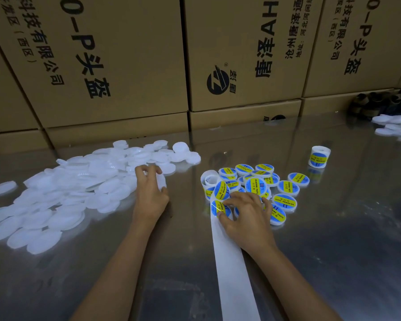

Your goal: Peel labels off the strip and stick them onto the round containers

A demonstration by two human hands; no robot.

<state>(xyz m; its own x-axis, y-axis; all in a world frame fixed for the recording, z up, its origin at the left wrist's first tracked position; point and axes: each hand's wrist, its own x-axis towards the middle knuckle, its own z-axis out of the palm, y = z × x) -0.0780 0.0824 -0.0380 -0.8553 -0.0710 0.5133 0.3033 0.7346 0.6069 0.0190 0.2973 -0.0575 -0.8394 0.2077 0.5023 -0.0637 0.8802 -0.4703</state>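
Observation:
A heap of plain white round containers (63, 188) covers the left of the steel table. My left hand (149, 193) grips one white container (160, 181) at the heap's right edge. A white backing strip (232, 262) runs from the bottom edge up to a small roll (209, 179). It carries blue and yellow round labels (221, 191). My right hand (245, 214) lies on the strip, fingertips pinching the edge of the nearest label (218, 207). Several labelled containers (284, 201) lie clustered just behind and right of that hand.
A second label roll (319, 156) stands upright at the right. More white containers (396, 127) lie at the far right edge beside a dark bundle (377, 103). Printed cardboard boxes (116, 61) form a wall along the back of the table (333, 251).

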